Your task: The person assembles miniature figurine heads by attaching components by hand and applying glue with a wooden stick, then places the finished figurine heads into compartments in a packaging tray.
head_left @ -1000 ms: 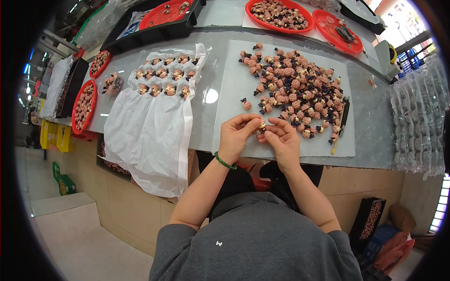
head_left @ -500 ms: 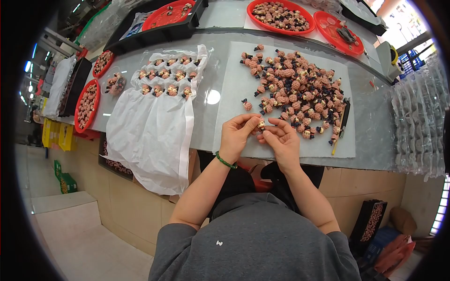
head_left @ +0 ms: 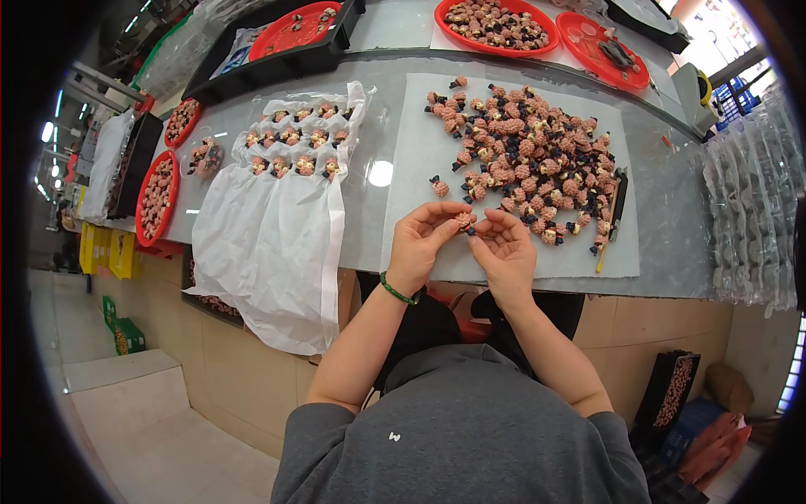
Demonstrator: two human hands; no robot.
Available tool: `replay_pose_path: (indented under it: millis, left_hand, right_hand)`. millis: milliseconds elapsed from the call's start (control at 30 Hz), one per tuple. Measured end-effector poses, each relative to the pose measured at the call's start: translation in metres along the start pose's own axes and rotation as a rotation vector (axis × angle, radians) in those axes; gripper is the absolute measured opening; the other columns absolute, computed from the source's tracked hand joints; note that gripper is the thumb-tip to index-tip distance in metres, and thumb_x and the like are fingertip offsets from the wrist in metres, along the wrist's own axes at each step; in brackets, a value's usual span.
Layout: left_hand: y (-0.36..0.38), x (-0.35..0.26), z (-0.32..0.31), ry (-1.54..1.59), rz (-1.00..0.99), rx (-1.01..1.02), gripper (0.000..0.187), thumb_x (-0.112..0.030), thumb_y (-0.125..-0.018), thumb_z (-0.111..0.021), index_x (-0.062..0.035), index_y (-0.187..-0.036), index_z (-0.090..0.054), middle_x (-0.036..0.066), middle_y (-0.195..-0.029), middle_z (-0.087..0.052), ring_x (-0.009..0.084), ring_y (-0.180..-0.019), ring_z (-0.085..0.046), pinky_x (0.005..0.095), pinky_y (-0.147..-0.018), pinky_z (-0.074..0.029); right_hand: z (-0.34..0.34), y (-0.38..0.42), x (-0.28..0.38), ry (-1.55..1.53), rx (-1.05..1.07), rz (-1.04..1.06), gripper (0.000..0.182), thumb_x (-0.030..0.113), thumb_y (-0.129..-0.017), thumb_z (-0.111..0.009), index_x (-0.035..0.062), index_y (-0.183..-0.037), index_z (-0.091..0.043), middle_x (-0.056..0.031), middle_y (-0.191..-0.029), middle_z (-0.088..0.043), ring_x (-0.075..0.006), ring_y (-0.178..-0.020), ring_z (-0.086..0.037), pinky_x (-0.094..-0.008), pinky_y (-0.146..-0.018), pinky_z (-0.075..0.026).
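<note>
A workshop, or a small factory floor, where little figures are handled in bulk: a long grey worktable carries a heap of near-identical pink-and-navy figures on a white sheet, and shallow red trays hold many more. Others sit in even rows beside white tissue paper, while clear moulded plastic packs are stacked at the table's right end. Black crates and yellow bins stand around; at far left, dim and warped by the lens, bright lights suggest a larger room, though that is hard to judge
</note>
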State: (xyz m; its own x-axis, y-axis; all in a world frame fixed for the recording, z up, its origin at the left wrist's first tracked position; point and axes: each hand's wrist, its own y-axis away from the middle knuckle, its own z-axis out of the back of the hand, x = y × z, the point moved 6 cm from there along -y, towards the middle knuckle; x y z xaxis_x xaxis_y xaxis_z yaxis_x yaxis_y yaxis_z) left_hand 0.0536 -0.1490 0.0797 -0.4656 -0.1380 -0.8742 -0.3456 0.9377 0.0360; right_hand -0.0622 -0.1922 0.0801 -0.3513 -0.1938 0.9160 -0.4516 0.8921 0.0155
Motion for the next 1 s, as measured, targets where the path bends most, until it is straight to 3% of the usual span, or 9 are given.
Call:
replay_pose_path:
  millis: [167, 300, 400, 433, 533, 700, 800, 933, 1000]
  left_hand:
    - [0.001, -0.001, -0.002, -0.015, -0.020, 0.008, 0.020, 0.000, -0.082, -0.047, 0.0045, -0.101, -0.049, 0.012, -0.099, -0.056, 0.0169, -0.087, -0.055, 0.0270, -0.080, -0.044]
    - [0.006, -0.007, 0.009, 0.290, -0.123, -0.212, 0.018, -0.004, -0.083, -0.045, 0.0035, -0.099, -0.050, 0.009, -0.093, -0.055, 0.0151, -0.083, -0.054, 0.0262, -0.076, -0.044]
    - [0.008, -0.009, 0.019, 0.500, -0.191, -0.284, 0.018, -0.007, -0.085, -0.042, 0.0027, -0.098, -0.049, 0.007, -0.087, -0.052, 0.0142, -0.077, -0.052, 0.0247, -0.068, -0.043]
    - [0.009, -0.009, 0.019, 0.499, -0.195, -0.282, 0.018, -0.007, -0.085, -0.042, 0.0027, -0.098, -0.049, 0.007, -0.087, -0.052, 0.0142, -0.077, -0.052, 0.0247, -0.068, -0.043]
    - [0.008, -0.009, 0.022, 0.485, -0.204, -0.295, 0.017, -0.008, -0.084, -0.044, 0.0023, -0.096, -0.050, 0.005, -0.083, -0.050, 0.0123, -0.075, -0.049, 0.0236, -0.061, -0.040]
    - [0.007, -0.002, 0.027, 0.378, -0.197, -0.324, 0.018, -0.009, -0.085, -0.044, 0.0025, -0.098, -0.050, 0.005, -0.085, -0.050, 0.0117, -0.074, -0.048, 0.0229, -0.059, -0.038]
    - [0.004, -0.002, 0.023, 0.341, -0.189, -0.266, 0.021, -0.011, -0.085, -0.046, 0.0024, -0.100, -0.050, 0.004, -0.086, -0.049, 0.0095, -0.074, -0.047, 0.0219, -0.061, -0.039]
    - [0.002, 0.000, 0.001, 0.146, -0.036, -0.034, 0.022, -0.013, -0.085, -0.048, 0.0018, -0.101, -0.052, 0.003, -0.087, -0.049, 0.0069, -0.075, -0.046, 0.0207, -0.064, -0.039]
    - [0.001, -0.001, -0.001, 0.052, -0.055, 0.017, 0.022, -0.012, -0.085, -0.049, 0.0017, -0.101, -0.052, 0.003, -0.086, -0.050, 0.0063, -0.075, -0.047, 0.0202, -0.064, -0.040]
  right_hand:
    - [-0.002, 0.001, 0.001, 0.025, 0.011, 0.015, 0.039, -0.010, -0.071, -0.056, -0.0026, -0.106, -0.042, -0.0066, -0.092, -0.050, -0.0106, -0.084, -0.051, -0.0208, -0.076, -0.043]
    - [-0.014, 0.005, 0.014, 0.174, 0.034, 0.184, 0.036, -0.011, -0.069, -0.056, -0.0006, -0.102, -0.046, -0.0068, -0.090, -0.051, -0.0124, -0.084, -0.051, -0.0208, -0.074, -0.044]
    - [-0.040, -0.005, 0.036, 0.671, 0.169, 0.483, 0.028, -0.008, -0.071, -0.056, 0.0020, -0.096, -0.051, -0.0069, -0.090, -0.053, -0.0140, -0.084, -0.051, -0.0221, -0.071, -0.043]
    - [-0.043, -0.015, 0.037, 0.669, 0.171, 0.487, 0.028, -0.008, -0.071, -0.056, 0.0020, -0.096, -0.051, -0.0069, -0.090, -0.053, -0.0140, -0.084, -0.051, -0.0221, -0.071, -0.043]
    - [-0.066, -0.040, 0.039, 1.265, 0.246, 0.757, 0.021, -0.001, -0.073, -0.056, 0.0038, -0.093, -0.054, -0.0075, -0.090, -0.054, -0.0144, -0.082, -0.051, -0.0241, -0.068, -0.042]
    - [-0.064, -0.044, 0.046, 1.154, 0.345, 0.788, 0.016, 0.006, -0.078, -0.055, 0.0047, -0.093, -0.055, -0.0049, -0.087, -0.055, -0.0121, -0.083, -0.050, -0.0254, -0.066, -0.041]
    - [-0.043, -0.038, 0.037, 0.589, 0.470, 0.011, 0.021, 0.011, -0.081, -0.052, 0.0034, -0.101, -0.050, -0.0049, -0.082, -0.056, -0.0115, -0.078, -0.052, -0.0247, -0.063, -0.042]
    - [-0.027, -0.024, 0.025, 0.253, 0.509, -0.295, 0.026, 0.015, -0.085, -0.047, 0.0013, -0.107, -0.043, -0.0062, -0.081, -0.056, -0.0123, -0.070, -0.054, -0.0229, -0.059, -0.043]
    - [-0.021, -0.023, 0.021, 0.208, 0.409, -0.305, 0.026, 0.014, -0.085, -0.047, 0.0011, -0.107, -0.041, -0.0074, -0.081, -0.056, -0.0129, -0.069, -0.054, -0.0226, -0.058, -0.043]
